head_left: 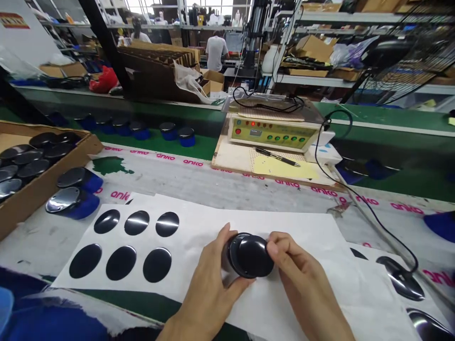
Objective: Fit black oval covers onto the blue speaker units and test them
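Black disc (pixel 255 256): over the top of the round piece (pixel 233 255), set off to the right; whether they touch, I cannot tell.
Round piece: in the left hand (pixel 210 274), above the white sheet (pixel 199 225).
Left hand: curled around the piece, spread as wide as its body.
Right hand (pixel 302 270): thumb and forefinger pinched at the disc's right edge.
Off-centre risk: pressed down as it lies, the disc could end up crooked — a slipping pinch might cause that.
Smudge risk: bare fingertips could mark the gloss.
Sheet's left part: six more discs (pixel 121 263), two rows.
Farther left: two blue cups (pixel 87 204) — just beside the cardboard box (pixel 46 192).
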`<action>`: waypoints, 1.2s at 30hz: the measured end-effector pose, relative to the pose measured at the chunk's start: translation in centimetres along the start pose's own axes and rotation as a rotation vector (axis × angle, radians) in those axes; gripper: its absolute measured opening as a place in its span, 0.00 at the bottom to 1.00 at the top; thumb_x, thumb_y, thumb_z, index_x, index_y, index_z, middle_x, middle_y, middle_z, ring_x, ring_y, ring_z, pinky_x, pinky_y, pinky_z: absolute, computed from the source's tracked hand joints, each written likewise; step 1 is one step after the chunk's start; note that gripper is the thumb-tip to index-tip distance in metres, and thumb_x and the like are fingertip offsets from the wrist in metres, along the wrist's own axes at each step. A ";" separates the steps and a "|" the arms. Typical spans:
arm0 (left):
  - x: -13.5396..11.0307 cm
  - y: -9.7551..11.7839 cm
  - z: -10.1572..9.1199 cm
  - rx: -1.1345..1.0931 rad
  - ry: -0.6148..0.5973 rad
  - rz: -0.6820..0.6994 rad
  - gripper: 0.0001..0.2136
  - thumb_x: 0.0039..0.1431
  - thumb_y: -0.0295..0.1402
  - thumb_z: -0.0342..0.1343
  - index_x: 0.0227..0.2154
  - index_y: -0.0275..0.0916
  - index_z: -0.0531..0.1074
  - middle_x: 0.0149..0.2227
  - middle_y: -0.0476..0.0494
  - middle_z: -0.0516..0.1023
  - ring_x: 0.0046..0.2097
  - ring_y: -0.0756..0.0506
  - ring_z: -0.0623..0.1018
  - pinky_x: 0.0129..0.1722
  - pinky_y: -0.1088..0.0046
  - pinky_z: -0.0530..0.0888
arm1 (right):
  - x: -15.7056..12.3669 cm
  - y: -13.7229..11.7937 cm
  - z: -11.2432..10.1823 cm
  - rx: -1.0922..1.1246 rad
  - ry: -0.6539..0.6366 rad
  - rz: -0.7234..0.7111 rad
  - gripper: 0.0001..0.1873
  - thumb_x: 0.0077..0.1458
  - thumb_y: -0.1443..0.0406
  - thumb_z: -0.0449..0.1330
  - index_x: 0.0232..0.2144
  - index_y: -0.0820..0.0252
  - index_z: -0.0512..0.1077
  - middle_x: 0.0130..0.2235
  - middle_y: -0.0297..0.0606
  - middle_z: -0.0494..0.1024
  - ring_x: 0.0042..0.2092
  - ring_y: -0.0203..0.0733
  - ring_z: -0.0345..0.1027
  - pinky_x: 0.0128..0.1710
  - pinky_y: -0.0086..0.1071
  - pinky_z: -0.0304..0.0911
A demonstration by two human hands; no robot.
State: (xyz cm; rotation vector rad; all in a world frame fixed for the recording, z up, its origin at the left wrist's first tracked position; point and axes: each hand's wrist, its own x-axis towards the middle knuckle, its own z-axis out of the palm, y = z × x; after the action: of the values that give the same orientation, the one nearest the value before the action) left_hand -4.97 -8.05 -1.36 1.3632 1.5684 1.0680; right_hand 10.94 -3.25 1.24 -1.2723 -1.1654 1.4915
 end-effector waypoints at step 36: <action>0.3 0.4 -0.4 0.003 -0.018 -0.076 0.32 0.53 0.35 0.62 0.59 0.60 0.56 0.58 0.56 0.69 0.59 0.44 0.69 0.57 0.60 0.67 | 0.1 -0.3 1.6 -0.417 0.102 -0.247 0.15 0.57 0.58 0.58 0.22 0.56 0.62 0.33 0.34 0.66 0.35 0.38 0.63 0.32 0.30 0.60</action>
State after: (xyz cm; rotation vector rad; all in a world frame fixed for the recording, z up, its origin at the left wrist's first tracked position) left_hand -5.21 -7.71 -0.88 1.3018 1.5961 1.0050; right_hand 9.39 -3.29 1.55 -1.3964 -1.5552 1.0235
